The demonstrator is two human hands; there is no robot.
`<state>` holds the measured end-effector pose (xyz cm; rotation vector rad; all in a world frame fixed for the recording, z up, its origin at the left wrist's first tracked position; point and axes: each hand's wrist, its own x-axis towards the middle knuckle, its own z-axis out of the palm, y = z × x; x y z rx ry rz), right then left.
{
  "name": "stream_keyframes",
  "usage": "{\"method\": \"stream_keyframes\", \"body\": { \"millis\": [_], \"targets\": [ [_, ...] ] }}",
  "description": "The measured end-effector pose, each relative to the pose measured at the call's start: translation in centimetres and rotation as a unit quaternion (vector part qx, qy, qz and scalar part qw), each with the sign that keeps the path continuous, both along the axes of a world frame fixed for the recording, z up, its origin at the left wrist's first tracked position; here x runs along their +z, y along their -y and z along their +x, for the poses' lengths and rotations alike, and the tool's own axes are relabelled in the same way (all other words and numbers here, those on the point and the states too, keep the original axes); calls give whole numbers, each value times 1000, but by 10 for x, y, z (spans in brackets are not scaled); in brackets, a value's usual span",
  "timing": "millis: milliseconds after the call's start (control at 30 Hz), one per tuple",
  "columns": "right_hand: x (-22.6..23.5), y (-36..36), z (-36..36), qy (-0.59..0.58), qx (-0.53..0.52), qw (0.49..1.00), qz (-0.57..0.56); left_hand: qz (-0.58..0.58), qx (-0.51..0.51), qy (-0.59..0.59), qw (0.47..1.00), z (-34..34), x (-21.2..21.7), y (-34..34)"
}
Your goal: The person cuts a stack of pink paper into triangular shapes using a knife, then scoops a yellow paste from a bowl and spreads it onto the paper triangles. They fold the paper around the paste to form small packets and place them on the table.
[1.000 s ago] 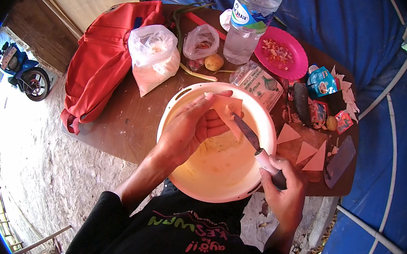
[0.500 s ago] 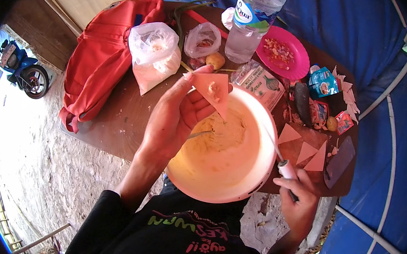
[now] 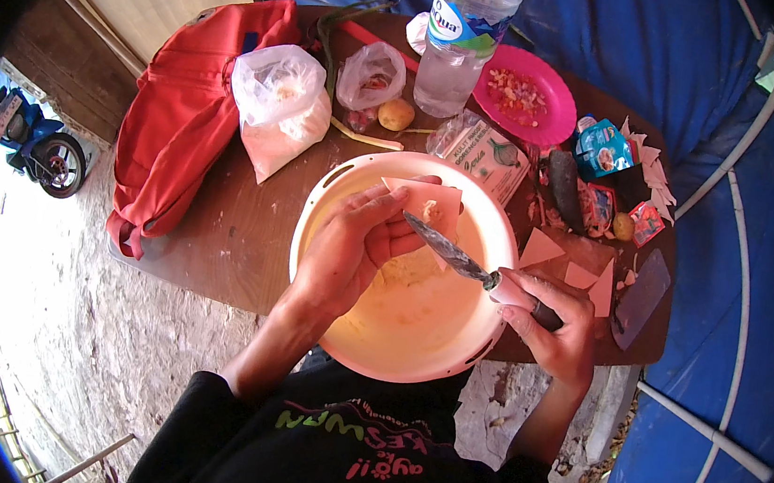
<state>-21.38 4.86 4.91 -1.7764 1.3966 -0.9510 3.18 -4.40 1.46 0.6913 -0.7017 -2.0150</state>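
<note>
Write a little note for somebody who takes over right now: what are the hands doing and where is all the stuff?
Left hand: holds a pale wrapper sheet with a small dab of filling on it, over the big cream bowl.
Right hand: grips a knife, its blade tip at the sheet.
Bowl holds pale filling.
More cut triangular wrappers lie on the brown table, right of the bowl.
Done: filling dabbed on this sheet.
Left, probably: fold it, then fill the other wrappers.
</note>
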Motion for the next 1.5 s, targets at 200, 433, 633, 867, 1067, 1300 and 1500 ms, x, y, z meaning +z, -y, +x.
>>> {"method": "stream_keyframes", "body": {
  "millis": [200,433,633,867,1067,1300,1500],
  "targets": [
    [-6,-1,0,46,-17,999,20,-36,-31,-30,998,-2,-1,-5],
    [-21,-3,-5,193,-27,978,76,-82,-55,-50,994,-2,5,-7],
    [-33,-1,-12,268,6,961,76,-72,-31,-40,996,-1,6,-10],
    [-45,1,-14,349,22,934,75,-82,-26,-72,994,1,3,-10],
    [-45,-1,-19,360,22,929,78,-60,-21,-72,995,2,2,-10],
    [-41,-4,-26,357,22,931,70,-39,-34,-87,995,3,0,-7],
    [-35,-7,-25,279,-49,953,102,17,-24,-67,997,0,-2,-5]
  ]
}}
